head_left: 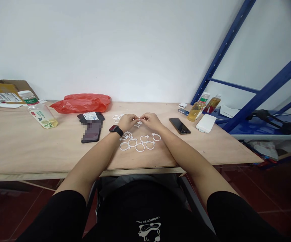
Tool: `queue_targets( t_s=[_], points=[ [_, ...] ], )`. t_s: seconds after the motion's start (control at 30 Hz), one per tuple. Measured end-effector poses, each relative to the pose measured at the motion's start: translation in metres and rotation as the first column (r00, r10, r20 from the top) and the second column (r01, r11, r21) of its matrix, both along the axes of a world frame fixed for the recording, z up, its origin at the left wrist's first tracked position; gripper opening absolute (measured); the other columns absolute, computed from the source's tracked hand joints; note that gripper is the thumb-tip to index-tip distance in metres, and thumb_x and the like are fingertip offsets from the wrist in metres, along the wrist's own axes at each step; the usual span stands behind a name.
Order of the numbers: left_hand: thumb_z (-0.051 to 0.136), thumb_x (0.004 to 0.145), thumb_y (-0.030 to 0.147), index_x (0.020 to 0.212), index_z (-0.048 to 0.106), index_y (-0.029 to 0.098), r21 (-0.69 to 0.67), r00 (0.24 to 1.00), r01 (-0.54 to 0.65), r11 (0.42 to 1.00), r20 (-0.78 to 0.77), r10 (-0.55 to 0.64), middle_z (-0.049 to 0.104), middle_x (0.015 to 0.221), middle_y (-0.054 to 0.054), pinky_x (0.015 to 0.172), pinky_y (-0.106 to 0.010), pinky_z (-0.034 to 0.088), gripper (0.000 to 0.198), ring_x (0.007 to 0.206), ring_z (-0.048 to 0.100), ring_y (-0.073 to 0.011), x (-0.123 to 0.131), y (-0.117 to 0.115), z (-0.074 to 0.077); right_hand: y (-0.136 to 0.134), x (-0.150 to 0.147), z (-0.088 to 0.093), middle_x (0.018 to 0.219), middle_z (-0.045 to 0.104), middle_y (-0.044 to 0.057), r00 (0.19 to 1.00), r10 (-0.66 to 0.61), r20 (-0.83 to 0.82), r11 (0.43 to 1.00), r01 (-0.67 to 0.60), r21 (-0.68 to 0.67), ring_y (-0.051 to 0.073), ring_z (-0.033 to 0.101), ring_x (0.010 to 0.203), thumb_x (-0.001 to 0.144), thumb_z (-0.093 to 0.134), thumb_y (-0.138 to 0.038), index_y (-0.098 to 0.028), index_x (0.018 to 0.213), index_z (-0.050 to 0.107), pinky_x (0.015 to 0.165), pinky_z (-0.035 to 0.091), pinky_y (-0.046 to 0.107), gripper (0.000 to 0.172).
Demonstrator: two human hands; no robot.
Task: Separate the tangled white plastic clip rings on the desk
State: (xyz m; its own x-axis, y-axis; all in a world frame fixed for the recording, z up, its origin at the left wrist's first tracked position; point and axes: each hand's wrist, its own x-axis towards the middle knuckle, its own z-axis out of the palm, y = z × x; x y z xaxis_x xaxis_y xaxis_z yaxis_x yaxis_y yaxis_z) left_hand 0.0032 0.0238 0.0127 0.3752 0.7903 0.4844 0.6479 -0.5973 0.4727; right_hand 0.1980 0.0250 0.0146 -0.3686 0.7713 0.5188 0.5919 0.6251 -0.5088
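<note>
My left hand [127,123] and my right hand [150,121] meet at their fingertips above the wooden table, both pinched closed. What sits between the fingertips is too small to make out; white plastic shows just below them. Nearer to me lie several white rings [140,147] with small tabs, spread between my forearms. Some of them overlap beside my left wrist, which wears a black watch [115,128]. Behind my left hand are more white rings [116,117], partly hidden by it.
Left on the wooden table [67,148] are a red plastic bag [82,103], a dark pouch [91,131], a tilted bottle [41,112] and a cardboard box [11,89]. To the right lie a phone [180,125], a white case [206,123] and a bottle [196,110], beside a blue rack [268,84].
</note>
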Motion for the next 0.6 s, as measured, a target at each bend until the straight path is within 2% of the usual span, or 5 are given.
queue_targets(
  t_s=[0.13,0.2,0.3,0.47,0.6],
  points=[
    [0.064,0.086,0.029,0.092,0.075,0.019,0.039,0.993,-0.087,0.995,-0.071,0.089,0.074,0.094,-0.006,0.077,-0.030,0.048,0.017,0.080,0.065,-0.0191,-0.004,0.004,-0.003,0.004,0.021,0.010,0.080,0.073,0.003,0.995,0.038,0.096,0.964,-0.011,-0.264,0.014,0.062,0.072,0.075,0.069,-0.029,-0.017,0.084,0.075,0.068,0.045,0.024,0.017],
    [0.063,0.085,0.028,0.093,0.074,0.019,0.051,0.984,-0.137,0.989,-0.104,0.142,0.074,0.098,-0.007,0.082,-0.032,0.048,0.017,0.088,0.065,-0.0210,-0.008,0.007,-0.004,0.007,0.038,0.016,0.078,0.072,0.003,0.972,0.100,0.211,0.907,-0.002,-0.420,0.014,0.061,0.070,0.069,0.073,-0.030,-0.016,0.082,0.075,0.065,0.044,0.023,0.019],
    [0.061,0.085,0.027,0.093,0.074,0.020,0.027,0.963,-0.203,0.979,-0.174,0.204,0.074,0.100,-0.006,0.083,-0.032,0.049,0.017,0.094,0.065,-0.0229,-0.013,0.009,-0.005,0.008,0.058,0.027,0.071,0.070,0.002,0.910,0.190,0.369,0.794,0.079,-0.603,0.013,0.058,0.063,0.061,0.078,-0.037,-0.016,0.079,0.075,0.058,0.041,0.024,0.028],
    [0.063,0.079,0.028,0.092,0.074,0.022,-0.025,0.930,-0.250,0.968,-0.283,0.233,0.074,0.097,-0.006,0.076,-0.031,0.049,0.019,0.090,0.066,-0.0234,-0.013,0.012,-0.008,0.001,0.058,0.037,0.058,0.062,0.000,0.814,0.274,0.513,0.701,0.197,-0.686,0.011,0.049,0.053,0.051,0.084,-0.051,-0.015,0.073,0.073,0.052,0.038,0.025,0.043],
    [0.066,0.074,0.031,0.089,0.075,0.022,-0.036,0.936,-0.240,0.970,-0.272,0.222,0.075,0.091,-0.006,0.070,-0.030,0.048,0.019,0.084,0.066,-0.0232,-0.013,0.014,-0.013,-0.002,0.047,0.032,0.052,0.059,-0.001,0.818,0.271,0.507,0.693,0.200,-0.693,0.011,0.047,0.047,0.049,0.085,-0.048,-0.017,0.063,0.069,0.051,0.038,0.027,0.038]
  ],
)
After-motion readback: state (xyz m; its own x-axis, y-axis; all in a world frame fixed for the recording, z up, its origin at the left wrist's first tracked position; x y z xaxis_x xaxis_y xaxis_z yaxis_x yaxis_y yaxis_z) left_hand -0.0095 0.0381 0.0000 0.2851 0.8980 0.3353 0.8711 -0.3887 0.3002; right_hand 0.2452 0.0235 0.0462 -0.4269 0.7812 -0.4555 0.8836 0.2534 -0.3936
